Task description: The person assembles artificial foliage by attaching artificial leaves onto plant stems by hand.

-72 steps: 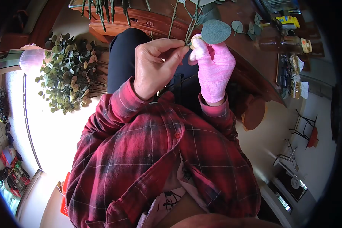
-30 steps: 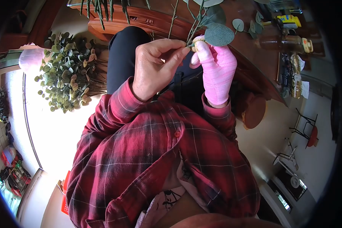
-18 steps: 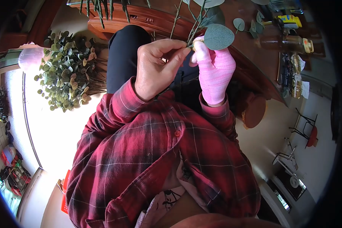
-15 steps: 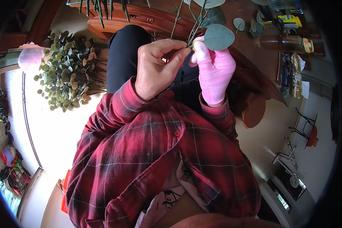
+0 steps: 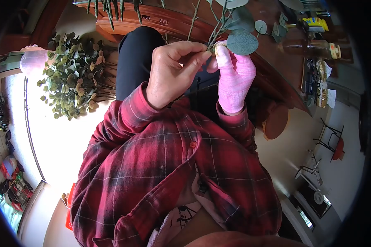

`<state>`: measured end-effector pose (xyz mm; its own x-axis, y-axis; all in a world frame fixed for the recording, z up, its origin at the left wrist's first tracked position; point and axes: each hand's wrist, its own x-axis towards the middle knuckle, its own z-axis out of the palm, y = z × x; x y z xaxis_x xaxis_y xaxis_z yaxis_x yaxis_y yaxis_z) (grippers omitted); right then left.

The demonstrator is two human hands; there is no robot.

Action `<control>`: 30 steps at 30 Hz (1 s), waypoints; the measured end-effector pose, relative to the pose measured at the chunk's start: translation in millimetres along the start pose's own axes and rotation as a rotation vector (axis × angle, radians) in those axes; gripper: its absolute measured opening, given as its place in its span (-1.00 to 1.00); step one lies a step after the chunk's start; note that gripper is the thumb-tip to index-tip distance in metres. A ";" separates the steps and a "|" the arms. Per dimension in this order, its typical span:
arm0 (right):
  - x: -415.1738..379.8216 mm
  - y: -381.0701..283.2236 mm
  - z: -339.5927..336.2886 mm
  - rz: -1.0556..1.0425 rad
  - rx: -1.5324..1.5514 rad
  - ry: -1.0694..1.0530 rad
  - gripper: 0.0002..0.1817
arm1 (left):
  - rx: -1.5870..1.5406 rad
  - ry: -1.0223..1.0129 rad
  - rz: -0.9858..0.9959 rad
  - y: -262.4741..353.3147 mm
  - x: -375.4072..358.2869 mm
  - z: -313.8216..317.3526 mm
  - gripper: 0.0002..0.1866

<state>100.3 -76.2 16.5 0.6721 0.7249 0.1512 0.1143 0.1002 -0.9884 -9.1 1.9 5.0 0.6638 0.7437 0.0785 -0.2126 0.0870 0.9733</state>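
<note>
My left hand is bare, its thumb and forefinger pinching the lower ends of a eucalyptus spray. Thin green stems fan upward from the pinch, with broad grey-green leaves. Just to the right, my right hand wears a pink knitted glove. Its thumb and fingers are closed close beside the stems, with a small yellowish strip at the tips that I cannot make out clearly. One large round leaf covers part of the gloved fingers.
A big bundle of eucalyptus branches lies left of my knee. Ahead stands a reddish wooden table. On its right side are a brown bottle, a yellow container and loose leaves. A round wooden stool is at right.
Both hands have shifted slightly to the right along with the stems. The large round leaf has moved right too. My left hand still pinches the stems.
</note>
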 end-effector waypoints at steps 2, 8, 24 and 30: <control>1.1 -2.1 -0.9 0.000 0.009 -0.022 -0.85 | 0.030 -0.014 -0.003 -3.8 0.3 -4.4 -0.89; 9.6 -6.3 -4.4 0.046 -0.001 -0.094 -0.85 | 0.158 -0.026 0.057 -7.1 2.0 -9.7 -0.88; 14.3 -14.2 -1.6 -0.002 -0.104 -0.174 -0.89 | 0.477 0.036 0.321 6.4 0.5 -6.7 -0.88; 20.7 -18.3 -6.4 0.013 -0.017 -0.203 -0.90 | 0.642 0.248 0.623 15.5 -2.4 -26.5 -0.71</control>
<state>116.9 -67.4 37.7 0.5126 0.8486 0.1307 0.1206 0.0796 -0.9895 -33.0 19.0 14.1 0.3750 0.6598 0.6512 0.0079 -0.7047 0.7094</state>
